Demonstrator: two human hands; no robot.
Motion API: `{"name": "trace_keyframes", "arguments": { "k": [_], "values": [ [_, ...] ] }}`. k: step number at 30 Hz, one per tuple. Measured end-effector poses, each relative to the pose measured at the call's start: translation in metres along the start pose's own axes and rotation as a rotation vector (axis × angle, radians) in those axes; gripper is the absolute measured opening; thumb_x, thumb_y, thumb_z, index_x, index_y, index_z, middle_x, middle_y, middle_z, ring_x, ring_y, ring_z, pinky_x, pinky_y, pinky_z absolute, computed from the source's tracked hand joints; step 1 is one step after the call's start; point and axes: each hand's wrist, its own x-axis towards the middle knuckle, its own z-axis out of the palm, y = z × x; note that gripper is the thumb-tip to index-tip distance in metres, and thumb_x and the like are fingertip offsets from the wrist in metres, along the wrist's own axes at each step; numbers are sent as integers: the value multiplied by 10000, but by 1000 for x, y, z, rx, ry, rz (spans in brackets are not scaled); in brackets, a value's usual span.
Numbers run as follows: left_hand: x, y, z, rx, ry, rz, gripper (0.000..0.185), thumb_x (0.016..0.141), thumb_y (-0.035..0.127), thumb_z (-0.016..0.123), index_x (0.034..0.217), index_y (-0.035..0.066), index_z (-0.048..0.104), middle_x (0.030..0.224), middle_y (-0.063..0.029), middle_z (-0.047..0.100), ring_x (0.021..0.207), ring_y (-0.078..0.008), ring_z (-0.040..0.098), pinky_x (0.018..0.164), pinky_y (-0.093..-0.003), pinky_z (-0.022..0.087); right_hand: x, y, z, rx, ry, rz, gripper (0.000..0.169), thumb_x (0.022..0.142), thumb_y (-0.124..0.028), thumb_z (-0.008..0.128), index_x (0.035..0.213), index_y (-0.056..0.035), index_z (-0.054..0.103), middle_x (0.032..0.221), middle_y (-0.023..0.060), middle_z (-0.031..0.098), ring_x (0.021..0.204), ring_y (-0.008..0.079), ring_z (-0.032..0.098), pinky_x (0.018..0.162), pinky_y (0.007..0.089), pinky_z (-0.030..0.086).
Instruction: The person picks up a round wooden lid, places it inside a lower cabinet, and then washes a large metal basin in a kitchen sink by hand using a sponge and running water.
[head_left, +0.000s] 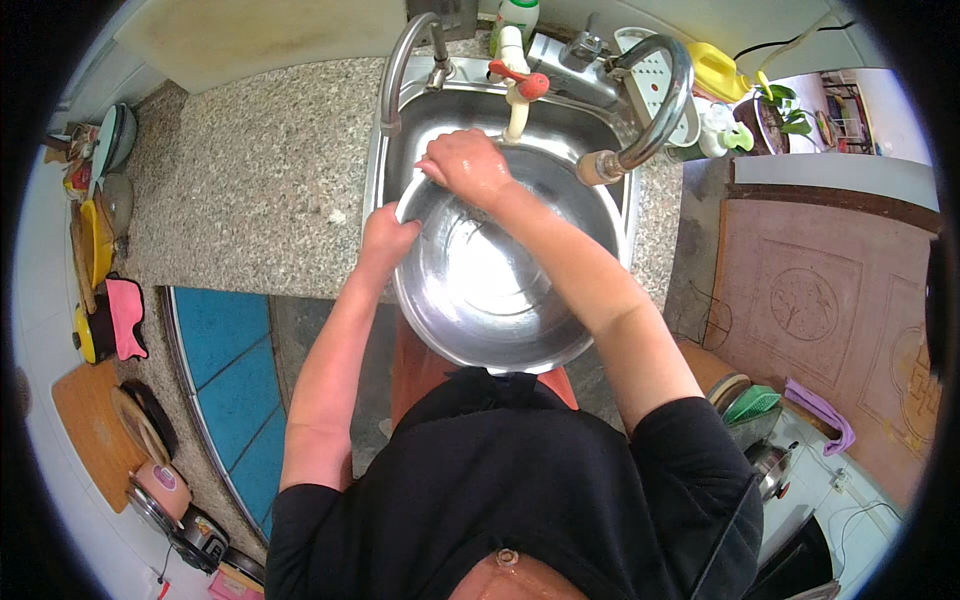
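Note:
A large, wet-looking stainless steel basin (480, 300) rests tilted across the front of the metal sink (495, 112), its lower rim close to my black shirt. My left hand (390, 236) grips its left rim, thumb on the inside and fingers hidden beneath. Wet and curled, my right hand (466, 165) touches the upper-left rim; its palm is hidden, so whether it pinches the rim or holds something is unclear. Just above the basin stands a cream plastic tap (517, 112) with a red handle (529, 82). No running water is visible.
Curved metal spouts arch over the sink, one at the left (394, 75) and one at the right (671, 97) reaching above the basin. Granite counter (262, 187) extends left. Behind the sink are a green-capped bottle (516, 19) and a yellow jug (716, 71).

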Motion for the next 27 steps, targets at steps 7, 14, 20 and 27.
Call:
{"name": "trace_keyframes", "arguments": {
  "k": [7, 14, 20, 27],
  "values": [
    [-18, -13, -2, -163, 196, -116, 259, 720, 59, 574, 930, -39, 691, 766, -129, 691, 701, -199, 655, 666, -336, 502, -46, 69, -39, 256, 9, 608, 283, 907, -342, 551, 932, -85, 666, 879, 175, 671, 850, 346, 652, 730, 458, 504],
    [-32, -17, -4, -53, 268, -10, 294, 726, 159, 614, 952, -10, 700, 847, -206, 702, 779, -320, 689, 720, -382, 519, -90, 86, -36, -283, 1, 660, 378, 929, -440, 514, 867, -89, 639, 816, 184, 644, 815, 354, 644, 671, 487, 493],
    [2, -22, -44, 61, 12, -95, 334, 710, 179, 632, 971, -16, 705, 854, -192, 707, 796, -296, 698, 735, -374, 527, -36, 45, -32, -77, 44, 545, 374, 921, -451, 542, 815, -100, 619, 788, 143, 644, 777, 352, 634, 658, 485, 487],
    [-18, -53, -47, -201, 150, -143, 297, 701, 81, 575, 938, -41, 705, 785, -173, 704, 710, -254, 690, 669, -360, 523, 5, 6, -12, -26, 185, 289, 298, 915, -376, 583, 858, -84, 596, 887, 120, 649, 858, 347, 626, 736, 451, 491]
  ]
}}
